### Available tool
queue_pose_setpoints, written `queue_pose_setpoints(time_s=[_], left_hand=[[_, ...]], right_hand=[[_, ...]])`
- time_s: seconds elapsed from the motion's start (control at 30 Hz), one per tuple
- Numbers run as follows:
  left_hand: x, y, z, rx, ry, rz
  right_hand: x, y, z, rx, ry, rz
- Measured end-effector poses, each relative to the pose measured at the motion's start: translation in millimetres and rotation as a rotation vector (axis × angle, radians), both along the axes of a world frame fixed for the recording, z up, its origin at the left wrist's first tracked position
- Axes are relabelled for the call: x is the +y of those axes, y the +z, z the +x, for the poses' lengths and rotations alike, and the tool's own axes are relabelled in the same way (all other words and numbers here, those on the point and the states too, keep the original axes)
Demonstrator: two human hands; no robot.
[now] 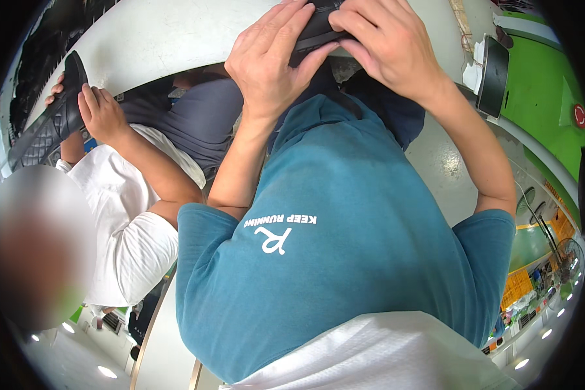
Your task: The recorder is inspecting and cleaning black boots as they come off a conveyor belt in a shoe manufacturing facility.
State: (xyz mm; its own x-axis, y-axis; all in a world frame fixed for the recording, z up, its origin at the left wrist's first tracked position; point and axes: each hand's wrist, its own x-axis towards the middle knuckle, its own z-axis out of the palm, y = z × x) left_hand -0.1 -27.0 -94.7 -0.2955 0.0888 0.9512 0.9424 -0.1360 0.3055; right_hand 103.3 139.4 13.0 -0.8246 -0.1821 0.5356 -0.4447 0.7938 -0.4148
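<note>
Fingers (281, 27) of the left hand (266, 65) lay bent over the left end of a black piece (316, 29), with the thumb (315, 65) stretched along its near side, so that hand was gripping it. The right hand (389, 47) was gripping it too, its fingertips curled on the other end and its thumb just beside the left one. The piece therefore sat between the two hands, at the near edge of a white worktop (169, 36); part of it ran out of view, and whether it rested on the worktop could not be told.

The worktop stretched away to the left of the left hand. Further left, well apart from that hand, a co-worker in a white shirt (133, 260) held a quilted black piece (36, 146) in both hands (104, 117).

To the right of the right hand, near the forearm, stood a dark panel (494, 77) with white sheeting (478, 62) just beside it. Beyond the panel lay a green surface (543, 107) bearing a red disc (579, 116). A fan (569, 257) stood well beyond the right elbow. Between the forearms, nearer the body than either hand, hung a teal shirt (364, 195).
</note>
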Motion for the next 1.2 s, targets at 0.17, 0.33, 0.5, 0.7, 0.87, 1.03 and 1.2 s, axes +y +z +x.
queue_pose_setpoints(time_s=[0.17, 0.33, 0.5, 0.7, 0.87, 1.03, 1.2], left_hand=[[-2.6, 18.1, 6.9, 0.006, -0.020, 0.070], [-31.0, 80.9, 28.8, -0.204, 0.202, -0.704], [-26.0, 33.9, 20.2, -0.219, 0.238, -0.445], [-21.9, 32.7, 18.3, -0.222, 0.245, -0.426], [-20.7, 36.2, 24.2, -0.205, 0.255, -0.434], [-22.1, 47.2, 42.4, -0.153, 0.281, -0.457], [-38.6, 39.5, 60.9, -0.093, 0.259, -0.435]], right_hand=[[11.3, -2.1, -20.9, -0.138, 0.162, -0.003], [15.8, -1.7, -26.0, -0.174, 0.184, -0.005], [25.9, -20.1, -46.2, 0.238, 0.412, -0.227], [48.9, 1.1, -48.3, -0.459, 0.292, -0.124], [46.9, -5.4, -30.7, -0.423, 0.206, -0.187], [62.6, -44.5, -7.3, -0.253, 0.010, -0.547], [25.7, -69.7, -2.3, -0.627, -0.190, -1.461]])
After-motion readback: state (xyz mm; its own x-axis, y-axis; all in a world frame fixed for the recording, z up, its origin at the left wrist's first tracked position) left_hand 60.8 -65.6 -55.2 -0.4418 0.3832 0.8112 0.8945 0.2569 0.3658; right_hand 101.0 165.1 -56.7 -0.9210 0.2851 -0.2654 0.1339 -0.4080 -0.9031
